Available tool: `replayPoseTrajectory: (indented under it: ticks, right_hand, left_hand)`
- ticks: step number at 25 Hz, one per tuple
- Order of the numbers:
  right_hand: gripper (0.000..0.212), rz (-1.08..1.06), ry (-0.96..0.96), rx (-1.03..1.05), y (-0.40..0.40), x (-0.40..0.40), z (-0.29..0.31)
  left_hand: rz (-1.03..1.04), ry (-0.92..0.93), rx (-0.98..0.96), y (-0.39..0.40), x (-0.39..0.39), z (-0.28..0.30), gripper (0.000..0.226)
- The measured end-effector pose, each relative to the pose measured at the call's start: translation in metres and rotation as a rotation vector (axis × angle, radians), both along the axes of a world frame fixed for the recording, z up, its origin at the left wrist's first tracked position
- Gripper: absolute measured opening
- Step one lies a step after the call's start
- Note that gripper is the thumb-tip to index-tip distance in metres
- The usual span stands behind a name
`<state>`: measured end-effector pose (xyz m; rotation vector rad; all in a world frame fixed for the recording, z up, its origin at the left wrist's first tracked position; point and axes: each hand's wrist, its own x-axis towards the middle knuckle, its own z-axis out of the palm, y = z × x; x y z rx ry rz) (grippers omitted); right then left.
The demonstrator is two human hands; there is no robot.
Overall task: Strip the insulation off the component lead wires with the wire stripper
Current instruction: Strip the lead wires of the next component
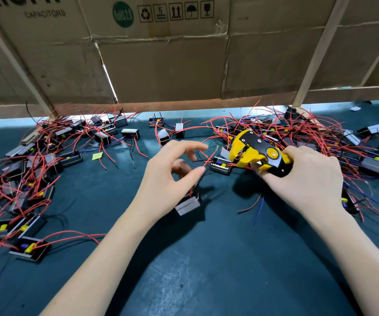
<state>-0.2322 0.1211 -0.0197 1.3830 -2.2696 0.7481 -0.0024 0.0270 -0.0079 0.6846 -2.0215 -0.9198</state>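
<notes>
Two bare hands work over a dark green desk (206, 258) strewn with small black components trailing red lead wires. On the right, the right hand (309, 181) grips the handles of a yellow-and-black wire stripper (258, 150), fingers curled round them, with the tool's head pointing up and to the left, raised above a heap of components (298, 133) at the right rear of the desk. Just below and left of the stripper head sits one black component (220, 166) whose red wire (209, 159) curves out toward the left hand. That left hand (172, 176) hovers near the middle of the desk with fingers spread and loosely bent, thumb and forefinger apart, holding nothing; the wire's end lies close to the thumb tip, though contact cannot be confirmed. Beneath its palm a further component (187, 205) with a pale grey face rests on the desk. Another large heap of components (24, 174) with tangled red wires fills the left side, and a small yellow-green slip (97, 156) lies near it. Flattened cardboard boxes (161, 65) stand as a wall behind the desk.
</notes>
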Motion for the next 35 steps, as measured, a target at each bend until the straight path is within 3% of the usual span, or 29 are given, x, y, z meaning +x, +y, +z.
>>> replayPoseTrajectory:
  ticks: [2, 6, 8, 11, 35]
  right_hand:
    - [0.052, -0.002, -0.016, -0.011, 0.0, 0.0, -0.001]
    - [0.051, 0.006, -0.002, -0.01, -0.002, 0.001, -0.002]
    - [0.051, -0.002, 0.009, -0.011, -0.002, 0.001, -0.003]
    - [0.05, -0.01, 0.054, 0.004, -0.003, 0.002, -0.005]
    - [0.05, 0.081, 0.041, 0.008, -0.003, 0.004, -0.003]
  left_hand:
    - [0.051, -0.011, 0.1, -0.001, -0.002, -0.004, 0.04]
    - [0.054, -0.047, 0.306, -0.001, -0.004, -0.006, 0.006]
    - [-0.038, -0.023, 0.327, 0.001, -0.005, -0.004, 0.006]
    - [-0.119, -0.05, 0.306, 0.007, -0.008, -0.003, 0.011]
    - [-0.07, -0.083, 0.207, 0.009, -0.01, -0.006, 0.016]
